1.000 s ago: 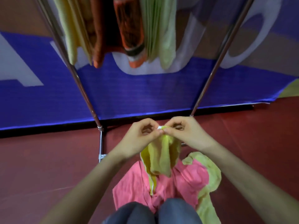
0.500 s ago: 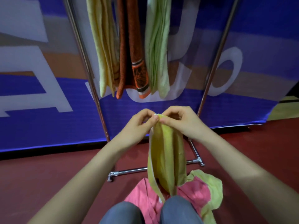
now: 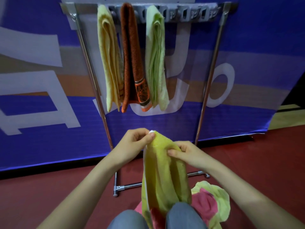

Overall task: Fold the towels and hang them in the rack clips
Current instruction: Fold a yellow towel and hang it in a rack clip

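A blue banner [image 3: 49,129] backs the red floor [image 3: 264,162]. I see the left hand [image 3: 132,146] pinching the top corner of the yellow towel [image 3: 165,179], the right hand [image 3: 189,156] just beside and slightly lower, gripping its fold. The towel hangs down between the knees [image 3: 181,215]. Above both hands, three folded towels [image 3: 130,55] hang from the rack clips [image 3: 184,14].

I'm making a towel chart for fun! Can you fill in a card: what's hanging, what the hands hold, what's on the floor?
Hanging: pale yellow folded towel, orange-brown folded towel, light green folded towel
Rack: grey clip bar on metal poles, clips at right empty
Left hand: pinches top of yellow-green terry towel
Right hand: pinches same towel, just lower
Floor: crumpled pink and light green towel
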Tool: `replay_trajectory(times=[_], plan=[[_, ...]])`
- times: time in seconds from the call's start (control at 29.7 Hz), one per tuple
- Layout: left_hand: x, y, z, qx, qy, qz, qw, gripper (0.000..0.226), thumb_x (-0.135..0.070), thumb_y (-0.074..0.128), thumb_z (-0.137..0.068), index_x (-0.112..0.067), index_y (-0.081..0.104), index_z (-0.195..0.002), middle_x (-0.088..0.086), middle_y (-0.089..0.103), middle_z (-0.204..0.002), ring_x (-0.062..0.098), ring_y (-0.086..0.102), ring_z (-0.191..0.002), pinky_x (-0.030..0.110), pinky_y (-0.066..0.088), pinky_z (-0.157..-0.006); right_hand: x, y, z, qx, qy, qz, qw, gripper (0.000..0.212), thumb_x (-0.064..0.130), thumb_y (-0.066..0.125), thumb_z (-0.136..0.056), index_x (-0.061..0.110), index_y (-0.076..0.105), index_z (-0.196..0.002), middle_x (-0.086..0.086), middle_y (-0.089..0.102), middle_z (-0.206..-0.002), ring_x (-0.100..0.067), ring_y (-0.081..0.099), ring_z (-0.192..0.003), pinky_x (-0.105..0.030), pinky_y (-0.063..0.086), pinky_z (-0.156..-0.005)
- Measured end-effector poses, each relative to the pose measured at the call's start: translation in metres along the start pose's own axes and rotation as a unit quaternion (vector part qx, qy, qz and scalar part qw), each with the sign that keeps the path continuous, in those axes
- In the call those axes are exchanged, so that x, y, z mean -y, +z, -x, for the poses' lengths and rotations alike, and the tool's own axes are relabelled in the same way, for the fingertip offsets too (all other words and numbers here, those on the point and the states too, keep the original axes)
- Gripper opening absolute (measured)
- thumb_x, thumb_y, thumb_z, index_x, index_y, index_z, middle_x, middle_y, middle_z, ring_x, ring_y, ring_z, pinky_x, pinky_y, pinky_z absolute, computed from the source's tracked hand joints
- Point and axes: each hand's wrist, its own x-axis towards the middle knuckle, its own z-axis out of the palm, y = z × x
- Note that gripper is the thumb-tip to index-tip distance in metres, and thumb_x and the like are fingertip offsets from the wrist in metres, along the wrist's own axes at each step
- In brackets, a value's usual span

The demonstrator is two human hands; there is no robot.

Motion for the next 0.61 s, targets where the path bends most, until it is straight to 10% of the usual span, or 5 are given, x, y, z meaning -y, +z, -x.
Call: replay_trajectory(times=[0.24,0.61], plan=[[-0.008,0.005,0.014,0.059,-0.149,0.035,0.987,0.024,-0.02,0.045,-0.092,-0.006,0.06,-0.08,-0.011,0.054,-0.045,-0.002,0.049,-0.043,0.008,0.036,-0.048,0.025,0.003,0.0,-0.033,-0.07,0.056,0.995,0.031,-0.009,0.052,-0.074,0.021,0.056,-0.069,0.011,0.053,-0.054,0.004,0.046,-0.049,-0.01,0.036,-0.051],[-0.007,0.012,0.023,0.127,-0.169,-0.025,0.977,0.019,-0.028,0.063,-0.083,-0.013,0.06,-0.072,0.012,0.051,-0.078,0.022,0.044,-0.077,0.026,0.036,-0.069,0.03,-0.009,0.003,-0.053,-0.083,0.123,0.987,0.033,-0.006,0.054,-0.073,0.025,0.058,-0.065,0.017,0.054,-0.043,0.004,0.045,-0.044,-0.009,0.033,-0.048]])
